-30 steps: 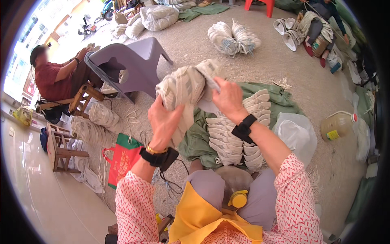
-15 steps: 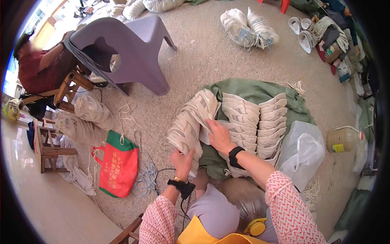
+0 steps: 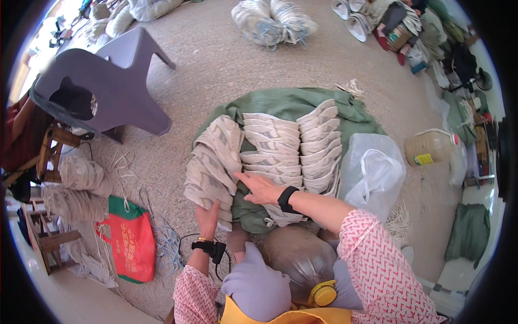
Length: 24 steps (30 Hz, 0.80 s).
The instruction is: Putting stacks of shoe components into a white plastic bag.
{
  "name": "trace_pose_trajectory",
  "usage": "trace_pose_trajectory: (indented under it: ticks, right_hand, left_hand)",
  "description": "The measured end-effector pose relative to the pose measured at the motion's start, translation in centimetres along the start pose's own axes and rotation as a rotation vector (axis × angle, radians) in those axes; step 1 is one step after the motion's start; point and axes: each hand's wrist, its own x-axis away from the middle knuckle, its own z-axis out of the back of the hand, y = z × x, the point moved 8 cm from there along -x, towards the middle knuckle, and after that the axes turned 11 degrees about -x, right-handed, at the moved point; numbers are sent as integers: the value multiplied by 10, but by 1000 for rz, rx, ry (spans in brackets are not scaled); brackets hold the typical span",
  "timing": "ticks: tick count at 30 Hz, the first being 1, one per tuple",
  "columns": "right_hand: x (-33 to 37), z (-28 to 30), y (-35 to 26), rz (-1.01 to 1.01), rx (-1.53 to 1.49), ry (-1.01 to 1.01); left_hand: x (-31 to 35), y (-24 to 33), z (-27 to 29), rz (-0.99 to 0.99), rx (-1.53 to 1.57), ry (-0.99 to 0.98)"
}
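Note:
A nested stack of off-white and grey shoe uppers [image 3: 215,156] lies tilted at the left edge of a dark green cloth [image 3: 270,99]. My left hand [image 3: 207,220] holds its near end, thumb against the side and the other fingers partly hidden by the pieces. Stretched fingers of my right hand [image 3: 261,189] touch the stack's right side near its lower part. Two more rows of nested uppers lie to the right on the cloth, a middle row [image 3: 271,143] and a right row [image 3: 319,146].
A clear plastic bag [image 3: 372,173] lies right of the rows, with a yellowish jug [image 3: 429,147] beyond. A filled translucent container with a yellow cap [image 3: 324,293] sits at my lap. Left are a red-green bag [image 3: 132,243], a purple chair [image 3: 116,81], and bundled uppers [image 3: 81,175].
The held stack has settled against the cloth's left edge, nearer the other rows. My right hand has slid down its side toward the near end. The whole view has shifted to the right.

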Motion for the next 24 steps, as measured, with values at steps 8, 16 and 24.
trace_pose_trajectory:
  ticks: [8, 16, 24]
  right_hand:
    - [125, 89, 14, -89, 66, -123]
    - [309, 162, 83, -316, -149, 423]
    - [324, 188, 114, -323, 70, 690]
  left_hand:
    - [25, -36, 16, 160, -441, -178]
    - [51, 66, 15, 20, -225, -365]
    - [54, 279, -57, -520, -510, -523]
